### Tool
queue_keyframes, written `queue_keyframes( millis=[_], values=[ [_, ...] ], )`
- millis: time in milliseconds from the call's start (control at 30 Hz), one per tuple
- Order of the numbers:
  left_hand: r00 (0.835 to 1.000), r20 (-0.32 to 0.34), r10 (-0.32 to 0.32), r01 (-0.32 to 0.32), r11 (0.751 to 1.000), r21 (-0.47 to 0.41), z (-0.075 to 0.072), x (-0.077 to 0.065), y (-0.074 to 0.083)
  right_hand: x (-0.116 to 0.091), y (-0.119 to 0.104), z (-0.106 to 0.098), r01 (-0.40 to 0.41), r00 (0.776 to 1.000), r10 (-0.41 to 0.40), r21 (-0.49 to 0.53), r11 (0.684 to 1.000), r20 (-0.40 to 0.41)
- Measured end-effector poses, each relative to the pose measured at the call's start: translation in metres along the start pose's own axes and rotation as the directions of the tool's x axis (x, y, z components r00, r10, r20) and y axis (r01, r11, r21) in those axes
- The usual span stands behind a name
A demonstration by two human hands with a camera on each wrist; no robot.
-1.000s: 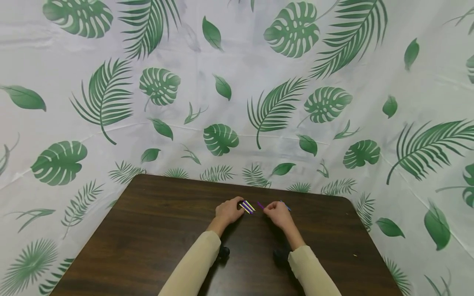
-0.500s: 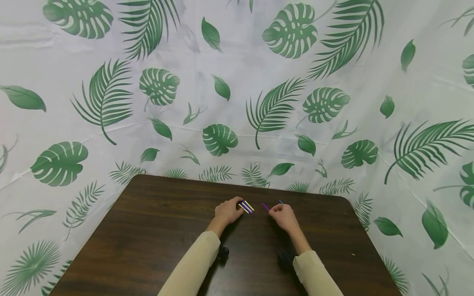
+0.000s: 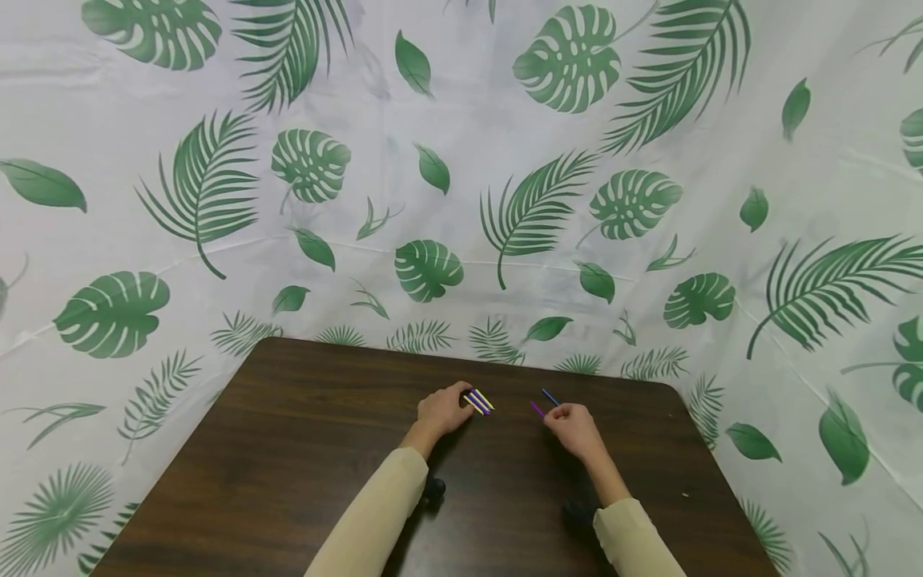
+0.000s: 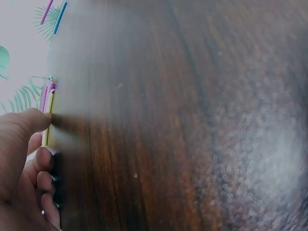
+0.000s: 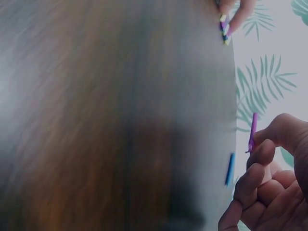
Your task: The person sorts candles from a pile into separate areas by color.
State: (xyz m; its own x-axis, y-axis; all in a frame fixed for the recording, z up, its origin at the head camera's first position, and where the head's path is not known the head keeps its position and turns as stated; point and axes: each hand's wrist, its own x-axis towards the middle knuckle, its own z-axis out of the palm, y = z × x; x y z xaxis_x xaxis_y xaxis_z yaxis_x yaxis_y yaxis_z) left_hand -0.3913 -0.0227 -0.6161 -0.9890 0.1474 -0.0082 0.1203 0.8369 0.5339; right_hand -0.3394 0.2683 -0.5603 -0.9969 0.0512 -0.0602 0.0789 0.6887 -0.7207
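Head view: purple stick [image 3: 537, 409] pinched in right hand [image 3: 576, 429].

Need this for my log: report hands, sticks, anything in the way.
Left hand grips stick bundle. Right hand pinches purple stick. Possible obstacle: blue stick, close by right hand.

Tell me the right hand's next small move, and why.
Probably set the thin purple stick down on the dark wood-grained table beside the thin blue stick: the right hand pinches it near that one, while the left hand holds the multicoloured stick bundle farther away.
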Motion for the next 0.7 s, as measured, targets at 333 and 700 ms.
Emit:
queue_keyframes(
  millis=[333,700],
  values=[
    [1.0,0.022,-0.004,0.004,1.0,0.004,-0.004,-0.001,0.0,-0.005,0.016,-0.017,0.0,1.0,0.0,-0.022,1.0,-0.009],
    [1.0,0.008,0.002,-0.002,1.0,0.003,-0.002,-0.002,0.002,-0.015,0.027,-0.028,-0.02,1.0,0.02,-0.055,0.998,0.001]
  ],
)
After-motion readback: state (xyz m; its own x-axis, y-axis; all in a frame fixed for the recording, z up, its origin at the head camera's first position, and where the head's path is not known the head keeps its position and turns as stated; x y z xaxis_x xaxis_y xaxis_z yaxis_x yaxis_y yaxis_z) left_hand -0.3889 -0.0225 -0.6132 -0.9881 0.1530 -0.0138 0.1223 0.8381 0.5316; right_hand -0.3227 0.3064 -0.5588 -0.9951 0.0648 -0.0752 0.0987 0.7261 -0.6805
